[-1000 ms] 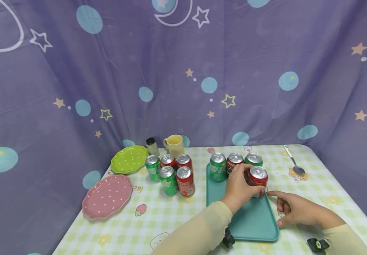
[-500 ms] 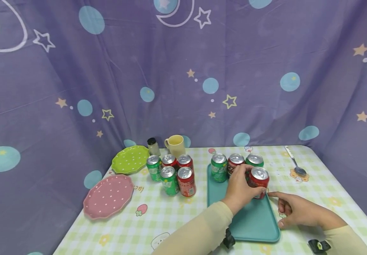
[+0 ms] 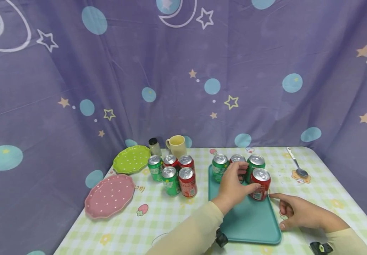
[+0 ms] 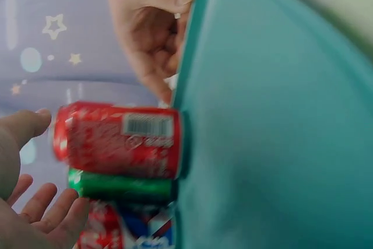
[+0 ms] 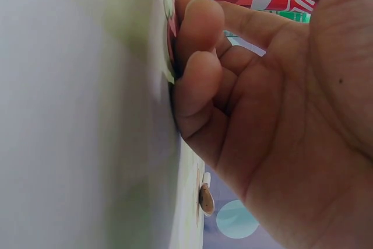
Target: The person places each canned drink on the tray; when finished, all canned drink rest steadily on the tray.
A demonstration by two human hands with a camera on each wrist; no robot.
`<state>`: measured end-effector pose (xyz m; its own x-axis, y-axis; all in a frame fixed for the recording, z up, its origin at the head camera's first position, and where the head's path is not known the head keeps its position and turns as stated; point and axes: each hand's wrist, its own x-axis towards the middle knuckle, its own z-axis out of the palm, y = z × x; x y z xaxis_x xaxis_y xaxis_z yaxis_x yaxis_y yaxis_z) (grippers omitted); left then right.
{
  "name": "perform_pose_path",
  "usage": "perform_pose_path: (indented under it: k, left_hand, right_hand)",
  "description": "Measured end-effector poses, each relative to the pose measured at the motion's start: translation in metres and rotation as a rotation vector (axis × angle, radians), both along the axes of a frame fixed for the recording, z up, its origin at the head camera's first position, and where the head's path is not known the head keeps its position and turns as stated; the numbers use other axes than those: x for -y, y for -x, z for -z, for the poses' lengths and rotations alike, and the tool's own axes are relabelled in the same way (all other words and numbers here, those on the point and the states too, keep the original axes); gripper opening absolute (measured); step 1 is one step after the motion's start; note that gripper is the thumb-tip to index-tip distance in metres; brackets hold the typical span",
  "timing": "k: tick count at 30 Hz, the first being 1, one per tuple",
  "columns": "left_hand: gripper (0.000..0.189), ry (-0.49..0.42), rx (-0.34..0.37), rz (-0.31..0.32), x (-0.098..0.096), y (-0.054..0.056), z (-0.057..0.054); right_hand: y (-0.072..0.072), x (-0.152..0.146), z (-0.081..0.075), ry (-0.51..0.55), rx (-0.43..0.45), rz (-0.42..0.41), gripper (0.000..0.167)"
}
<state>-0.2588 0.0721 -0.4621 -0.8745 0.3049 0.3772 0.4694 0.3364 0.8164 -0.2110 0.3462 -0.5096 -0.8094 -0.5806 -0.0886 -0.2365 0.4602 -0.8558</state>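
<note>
A red soda can point(image 3: 260, 186) stands upright near the right rim of a teal tray point(image 3: 250, 223). My left hand point(image 3: 234, 186) is beside it, fingers spread and thumb apart from the can, as the left wrist view shows. Behind it on the tray are a green soda can point(image 3: 220, 169), a dark red can point(image 3: 237, 160) partly hidden by my left fingers, and another green can point(image 3: 256, 163). My right hand point(image 3: 307, 214) rests on the table at the tray's right edge. Its index finger and thumb touch the rim, the other fingers lying curled beneath.
Left of the tray stands a group of several red and green cans point(image 3: 171, 182). Behind them are a yellow mug point(image 3: 177, 147) and a black-lidded jar point(image 3: 154, 148). Farther left lie a green plate point(image 3: 131, 159) and a pink plate point(image 3: 110, 196); a spoon point(image 3: 296, 164) lies at the back right.
My left hand has let go of the red can and drawn back slightly to the left, fingers opening. The can stays standing on the tray. My right hand keeps its place at the rim.
</note>
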Motion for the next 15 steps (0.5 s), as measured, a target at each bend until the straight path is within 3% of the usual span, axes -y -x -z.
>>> perform_pose_path:
  k: [8, 15]
  left_hand:
    - [0.067, -0.067, -0.064, 0.032, 0.056, -0.001, -0.022]
    - [0.066, -0.062, -0.164, -0.009, 0.099, -0.002, -0.033]
  right_hand:
    - [0.0, 0.002, 0.0, -0.004, -0.012, 0.004, 0.098]
    - [0.001, 0.001, 0.002, 0.003, -0.004, 0.015, 0.098]
